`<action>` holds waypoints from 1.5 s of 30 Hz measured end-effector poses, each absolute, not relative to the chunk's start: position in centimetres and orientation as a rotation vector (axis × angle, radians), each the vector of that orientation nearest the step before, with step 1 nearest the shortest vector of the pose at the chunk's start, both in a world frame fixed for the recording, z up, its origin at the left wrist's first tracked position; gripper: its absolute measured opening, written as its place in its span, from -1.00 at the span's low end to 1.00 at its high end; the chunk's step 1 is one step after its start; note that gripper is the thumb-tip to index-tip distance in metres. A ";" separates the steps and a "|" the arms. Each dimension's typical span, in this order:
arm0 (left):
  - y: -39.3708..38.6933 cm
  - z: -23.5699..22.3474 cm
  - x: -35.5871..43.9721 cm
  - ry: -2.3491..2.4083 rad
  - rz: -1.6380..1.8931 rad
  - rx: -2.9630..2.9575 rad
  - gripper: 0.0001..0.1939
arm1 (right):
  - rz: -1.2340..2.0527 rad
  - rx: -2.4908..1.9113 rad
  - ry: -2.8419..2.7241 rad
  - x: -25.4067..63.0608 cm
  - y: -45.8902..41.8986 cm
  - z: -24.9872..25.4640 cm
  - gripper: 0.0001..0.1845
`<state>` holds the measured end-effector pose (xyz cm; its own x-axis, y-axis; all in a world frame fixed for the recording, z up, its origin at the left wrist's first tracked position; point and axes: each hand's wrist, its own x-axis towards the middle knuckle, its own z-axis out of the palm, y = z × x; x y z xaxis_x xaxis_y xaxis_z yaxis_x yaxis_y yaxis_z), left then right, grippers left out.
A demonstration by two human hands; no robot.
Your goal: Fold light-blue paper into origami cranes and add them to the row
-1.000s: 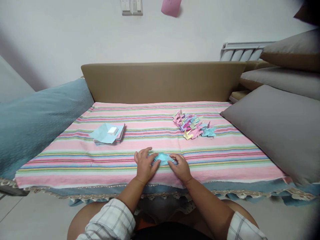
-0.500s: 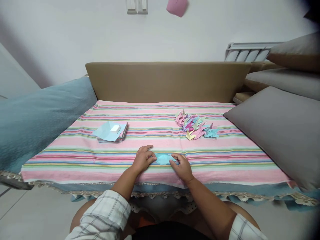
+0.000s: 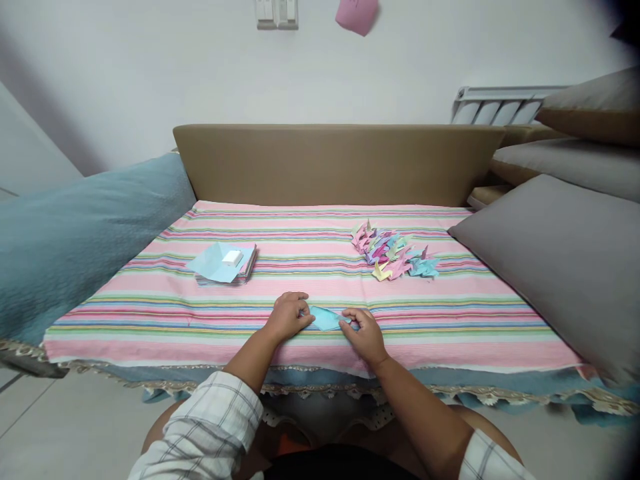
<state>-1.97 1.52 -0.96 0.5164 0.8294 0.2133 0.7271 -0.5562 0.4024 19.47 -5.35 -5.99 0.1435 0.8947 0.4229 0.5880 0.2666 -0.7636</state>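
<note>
Blue paper (image 3: 325, 319) changed in outline since the earlier frame, upper edge now slanting down rightward, thin creased piece at six o'clock, ends pinched by left hand (image 3: 287, 317) and right hand (image 3: 367, 339), spiky folded-paper figures (image 3: 395, 256) at two o'clock from it, striped cloth (image 3: 150, 319) beneath.

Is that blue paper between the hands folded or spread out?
Folded. The blue paper between the left hand and right hand is a narrow, slant-edged shape, much smaller than the pale blue sheet on the paper stack.
</note>
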 end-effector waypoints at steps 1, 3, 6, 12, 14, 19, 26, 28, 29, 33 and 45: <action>1.4 -1.0 -1.9 1.317 0.589 2.489 -0.88 | 0.392 -1.422 -1.550 19.5 -5.3 -6.0 -0.78; 1.1 -1.1 -1.8 1.330 0.642 2.463 -0.88 | 0.401 -1.423 -1.546 19.5 -5.3 -6.2 -0.78; 0.6 -1.3 -1.8 1.393 0.724 2.394 -0.84 | 0.408 -1.432 -1.538 19.5 -5.3 -6.2 -0.79; -0.1 -1.4 -1.8 1.508 0.770 2.313 -0.80 | 0.410 -1.439 -1.535 19.5 -5.5 -6.0 -0.78; -0.2 -1.3 -1.7 1.526 0.755 2.291 -0.82 | 0.404 -1.439 -1.531 19.5 -5.5 -6.0 -0.77; -0.3 -1.1 -1.5 1.592 0.718 2.225 -0.84 | 0.396 -1.430 -1.533 19.5 -5.4 -6.2 -0.77; -0.3 -1.4 -1.3 1.664 0.756 2.167 -0.81 | 0.438 -1.428 -1.527 19.5 -5.3 -6.5 -0.77; -0.1 -1.5 -1.4 1.665 0.764 2.167 -0.79 | 0.442 -1.431 -1.525 19.6 -5.3 -6.5 -0.77; 0.0 -1.6 -1.5 1.666 0.772 2.171 -0.78 | 0.442 -1.433 -1.524 19.6 -5.3 -6.5 -0.77; -0.7 -2.0 -1.9 1.728 0.946 2.207 -0.74 | 0.430 -1.430 -1.536 19.6 -5.3 -6.4 -0.77; -5.3 -4.9 0.5 0.906 0.750 3.066 -0.55 | 0.484 -1.352 -1.511 19.8 -5.3 -6.4 -0.74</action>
